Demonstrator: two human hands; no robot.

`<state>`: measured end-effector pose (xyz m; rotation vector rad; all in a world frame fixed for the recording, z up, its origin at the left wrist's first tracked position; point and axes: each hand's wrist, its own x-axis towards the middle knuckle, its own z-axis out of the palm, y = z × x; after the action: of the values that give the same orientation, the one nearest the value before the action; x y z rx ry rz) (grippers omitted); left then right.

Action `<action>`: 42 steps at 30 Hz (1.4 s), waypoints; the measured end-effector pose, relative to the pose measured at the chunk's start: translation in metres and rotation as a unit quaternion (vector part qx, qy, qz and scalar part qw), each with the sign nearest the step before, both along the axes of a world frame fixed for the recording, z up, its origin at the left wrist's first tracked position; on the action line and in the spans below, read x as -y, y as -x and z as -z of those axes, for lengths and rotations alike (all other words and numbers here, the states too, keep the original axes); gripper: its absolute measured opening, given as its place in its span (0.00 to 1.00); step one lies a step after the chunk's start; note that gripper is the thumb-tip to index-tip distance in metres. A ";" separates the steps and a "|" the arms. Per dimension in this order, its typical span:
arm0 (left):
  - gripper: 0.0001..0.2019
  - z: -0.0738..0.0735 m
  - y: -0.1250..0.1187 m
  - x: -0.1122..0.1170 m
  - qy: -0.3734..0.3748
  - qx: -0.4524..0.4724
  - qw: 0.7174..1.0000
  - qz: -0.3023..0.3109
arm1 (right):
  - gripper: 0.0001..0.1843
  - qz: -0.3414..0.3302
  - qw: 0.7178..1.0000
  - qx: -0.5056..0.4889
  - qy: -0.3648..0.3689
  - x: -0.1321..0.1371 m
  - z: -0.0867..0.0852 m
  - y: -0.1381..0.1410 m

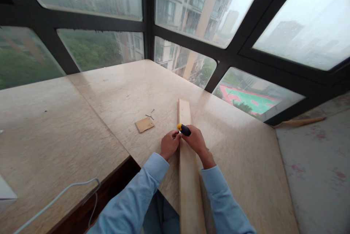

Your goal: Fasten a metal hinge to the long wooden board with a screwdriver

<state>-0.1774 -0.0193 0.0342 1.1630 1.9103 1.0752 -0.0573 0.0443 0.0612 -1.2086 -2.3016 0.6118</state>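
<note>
Fingers of right hand (pixel 194 139) grip screwdriver (pixel 184 129) over plank (pixel 188 175); left hand (pixel 169 144) pinches beside it

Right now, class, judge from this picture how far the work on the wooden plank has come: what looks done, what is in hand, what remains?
Done: the plank lies flat on the marble sill. In hand: the right hand grips a black-and-yellow screwdriver at the plank's left edge, while the left hand steadies its tip. Left: loose screws and a small wooden piece lie untouched nearby.
</note>
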 end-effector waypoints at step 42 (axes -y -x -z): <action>0.15 0.005 -0.007 0.004 -0.024 -0.045 0.999 -0.018 | 0.10 0.041 0.997 -0.057 0.029 0.016 -0.025 0.011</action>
<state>-0.1704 -0.0238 0.0296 1.2270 1.9899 1.1105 -0.0683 0.0280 0.0862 -1.2549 -2.1424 0.7034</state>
